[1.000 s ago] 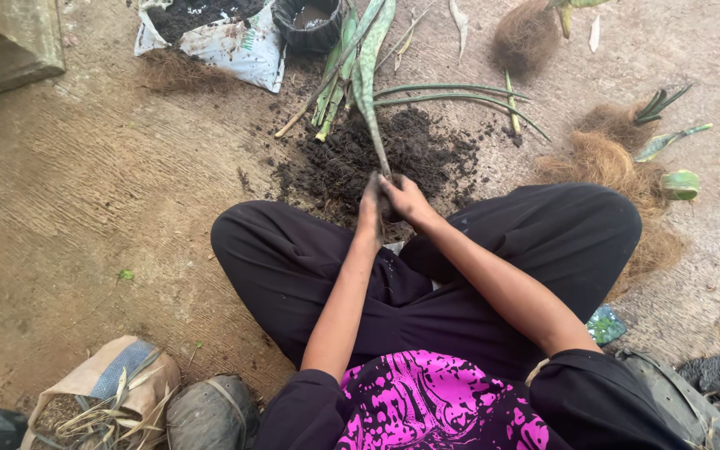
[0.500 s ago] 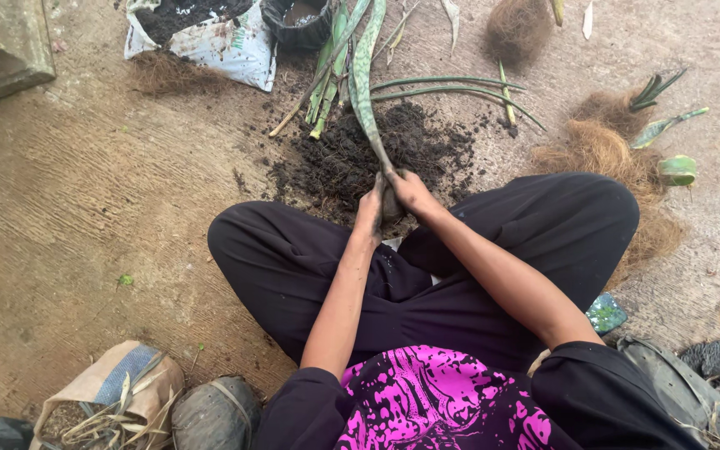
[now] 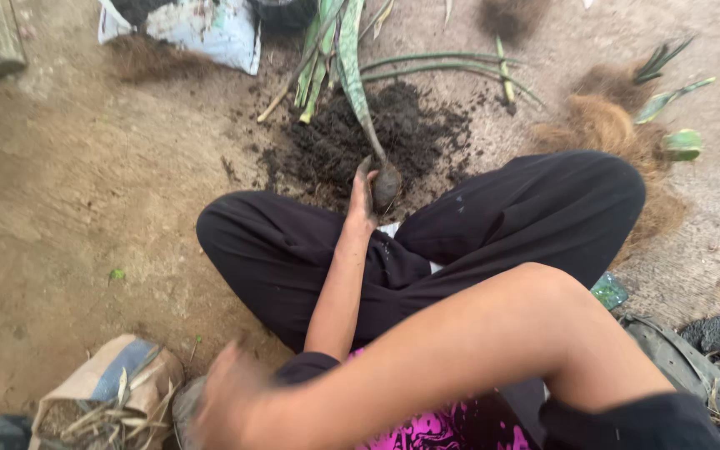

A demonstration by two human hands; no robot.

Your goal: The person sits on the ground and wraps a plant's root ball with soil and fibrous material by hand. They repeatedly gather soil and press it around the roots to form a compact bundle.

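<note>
Our left hand (image 3: pixel 362 193) is closed around the soil-caked root end of a long mottled green leaf cutting (image 3: pixel 352 71), holding it upright at the near edge of the dark soil pile (image 3: pixel 381 133). The leaf rises from the fist and runs away across the pile toward the top of the view. Our right hand (image 3: pixel 225 392) has swung across the body to the lower left, far from the soil pile; it is motion-blurred, and we cannot tell how far open it is or whether it grips anything. It sits just beside a dark rounded object (image 3: pixel 183 408) we cannot identify and near a torn paper bag (image 3: pixel 106 387) holding dry plant scraps.

We sit cross-legged on the bare dirt floor (image 3: pixel 68 208), black trousers (image 3: pixel 493 221) framing the near side of the soil pile. More green leaf cuttings (image 3: pixel 314 71) lie fanned on the far side of the pile, some touching it. Beyond the pile to the left lies a pale plastic sack (image 3: pixel 210 33). To the right of the pile sits a mound of brown coconut fibre (image 3: pixel 606 129), with short green leaf pieces (image 3: pixel 681 143) on it.
</note>
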